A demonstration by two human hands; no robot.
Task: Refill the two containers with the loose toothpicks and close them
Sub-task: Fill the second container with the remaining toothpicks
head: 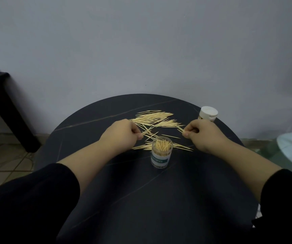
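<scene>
While an open toothpick jar (162, 153) stands between them, a person's left hand (122, 133) and right hand (202, 133) each pinch a few loose toothpicks (153, 118) off a dark round table (133, 191).

Both hands are curled, thumb against fingertips, on small bunches; the main scatter lies just beyond the knuckles, strays ring the jar, and a white-capped container (208, 114), closed, stands just behind the right hand. The sticks look light, stiff, sharp-tipped and easily snapped or rolled, so they are probably best taken mid-length in small aligned bundles.
</scene>
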